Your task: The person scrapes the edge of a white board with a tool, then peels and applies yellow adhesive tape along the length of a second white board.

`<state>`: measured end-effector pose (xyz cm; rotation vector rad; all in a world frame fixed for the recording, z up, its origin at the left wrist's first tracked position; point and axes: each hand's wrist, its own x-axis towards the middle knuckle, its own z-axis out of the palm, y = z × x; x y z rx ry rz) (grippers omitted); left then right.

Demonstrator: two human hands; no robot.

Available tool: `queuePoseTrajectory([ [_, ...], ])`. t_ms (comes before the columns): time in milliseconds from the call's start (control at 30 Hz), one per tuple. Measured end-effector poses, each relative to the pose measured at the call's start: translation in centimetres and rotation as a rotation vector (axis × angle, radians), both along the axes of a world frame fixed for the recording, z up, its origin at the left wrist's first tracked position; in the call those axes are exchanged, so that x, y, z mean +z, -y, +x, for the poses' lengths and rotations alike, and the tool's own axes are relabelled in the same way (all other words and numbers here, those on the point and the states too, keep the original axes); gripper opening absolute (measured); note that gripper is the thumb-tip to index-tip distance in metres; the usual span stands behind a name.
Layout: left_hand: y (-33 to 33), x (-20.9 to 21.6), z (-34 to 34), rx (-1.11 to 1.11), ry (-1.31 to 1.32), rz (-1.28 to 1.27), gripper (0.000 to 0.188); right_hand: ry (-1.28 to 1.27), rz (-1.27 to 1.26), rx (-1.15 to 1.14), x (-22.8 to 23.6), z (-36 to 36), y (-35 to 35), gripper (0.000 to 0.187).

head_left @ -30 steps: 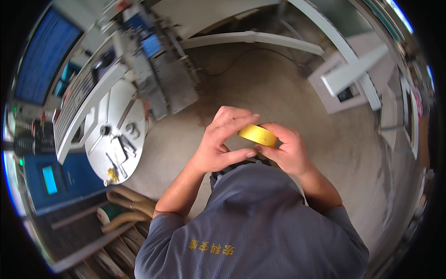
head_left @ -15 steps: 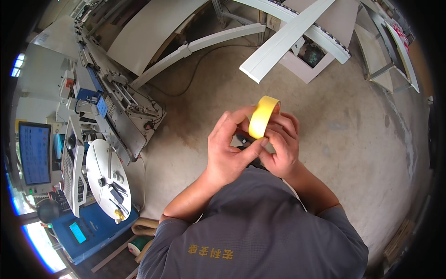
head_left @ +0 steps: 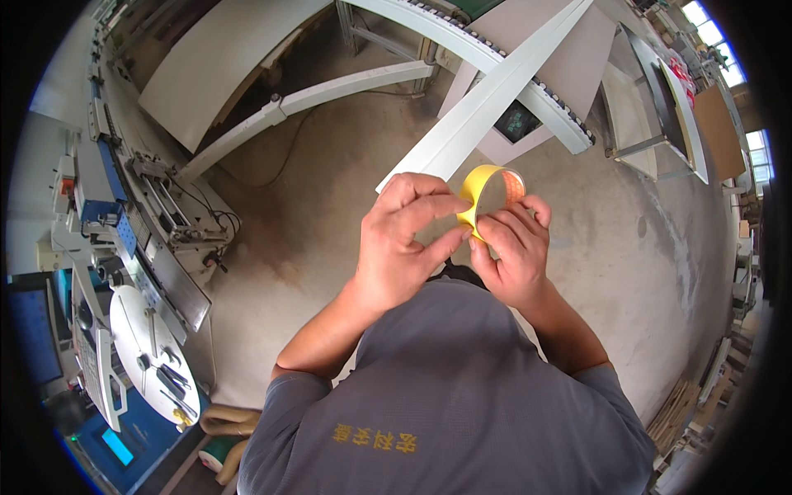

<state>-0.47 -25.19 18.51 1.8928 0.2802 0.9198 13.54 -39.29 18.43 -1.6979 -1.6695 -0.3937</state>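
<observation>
A narrow roll of yellow tape [head_left: 476,183] is held up in front of my chest, its open ring showing an orange-patterned inner core. My right hand [head_left: 520,254] grips the roll's lower right side, with fingers curled at the ring's opening and the thumb near its lower edge. On the other side, my left hand [head_left: 396,239] has its index finger and thumb at the roll's left and lower face. Whether a loose tape end lies between those fingertips, I cannot tell.
Beyond my hands a long white panel [head_left: 487,103] lies across a roller frame [head_left: 561,124]. At left stand a long machine [head_left: 177,202], a white oval tray [head_left: 136,330] with tools and a blue box [head_left: 124,445]. A metal-framed rack [head_left: 652,144] is at far right.
The tape roll has turned, so its ring opening and orange core now show. My left fingers have shifted on its side. The surroundings have moved left in the picture.
</observation>
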Motion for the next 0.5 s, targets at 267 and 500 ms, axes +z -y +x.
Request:
queuePoseTrajectory([
  [267, -2.6, -0.8, 3.4, 0.004, -0.056, -0.209, 0.029, -0.069, -0.069, 0.172, -0.9, 5.3, -2.8, 0.023],
  [500, -0.6, -1.2, 7.5, 0.346, -0.087, 0.173, 0.025, -0.056, -0.051, 0.324, -1.1, 11.5, -4.2, 0.026],
])
